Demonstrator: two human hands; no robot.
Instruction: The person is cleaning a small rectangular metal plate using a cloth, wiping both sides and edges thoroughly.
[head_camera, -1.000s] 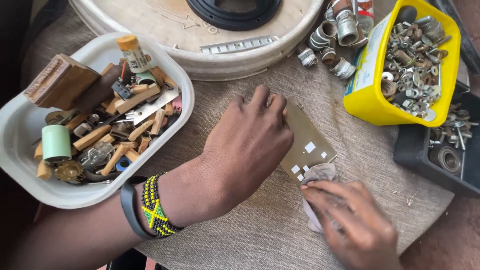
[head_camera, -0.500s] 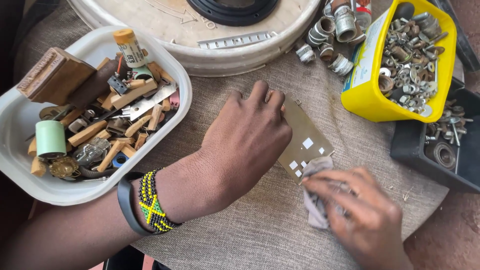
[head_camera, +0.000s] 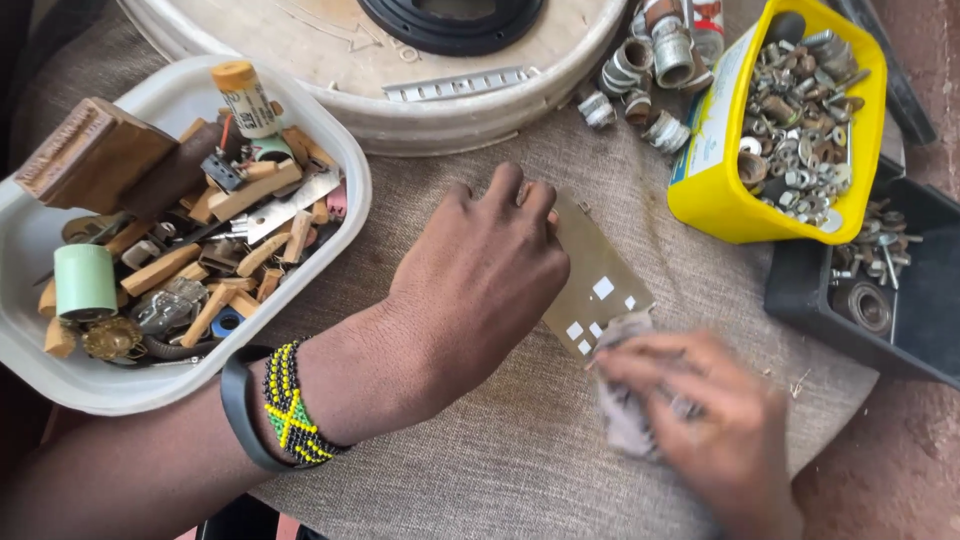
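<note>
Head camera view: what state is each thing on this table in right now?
Left hand: pressed flat on the metal plate.
Metal plate: flat on the cloth-covered table, partly covered.
Right hand: blurred, gripping a rag.
Rag: crumpled, touching the plate's near edge.
Yellow tub: open, full of nuts and washers.
White tray: open, heaped with odd parts.

right hand (head_camera: 700, 420) with rag (head_camera: 625, 410) slid back off plate (head_camera: 595, 280) corner, now blurred.

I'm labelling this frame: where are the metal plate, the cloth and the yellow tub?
metal plate (head_camera: 598, 280): head view, bare middle.
cloth (head_camera: 622, 420): head view, part below the fingers.
yellow tub (head_camera: 712, 185): head view, outer left wall.
</note>
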